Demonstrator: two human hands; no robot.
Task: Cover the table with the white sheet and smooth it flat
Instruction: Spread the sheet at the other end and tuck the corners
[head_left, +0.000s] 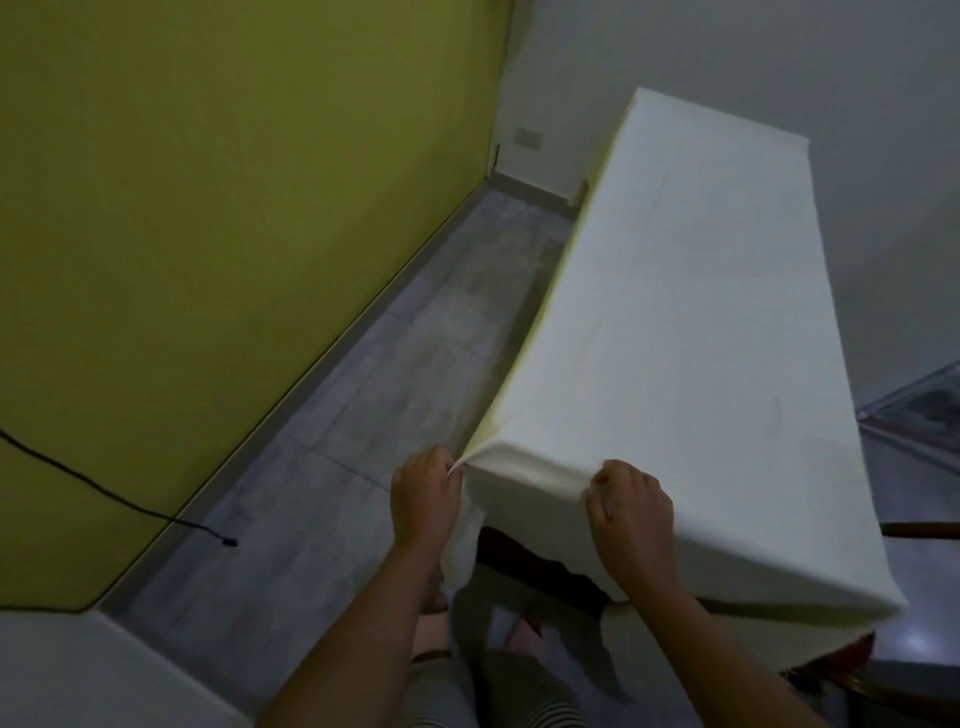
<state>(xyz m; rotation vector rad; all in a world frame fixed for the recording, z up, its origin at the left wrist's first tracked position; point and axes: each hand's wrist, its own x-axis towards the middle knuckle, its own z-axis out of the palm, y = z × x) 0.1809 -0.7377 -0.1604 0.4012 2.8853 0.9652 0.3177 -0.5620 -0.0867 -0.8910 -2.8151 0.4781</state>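
The white sheet (675, 322) lies over the whole long table, flat on top with faint creases, and hangs down the near end and the left side. My left hand (423, 499) pinches the sheet at the near left corner, where a loose fold dangles below the fingers. My right hand (631, 512) grips a bunched ridge of sheet along the near edge, about a hand's width to the right of the corner. Only a dark strip of the table (540, 564) shows under the sheet's hem.
A yellow-green wall (208, 208) runs along the left, with a grey tiled floor strip (389, 389) between it and the table. A black cable (156, 512) lies on the floor at the left. White walls close the far end and right. My legs and feet stand below the table's near end.
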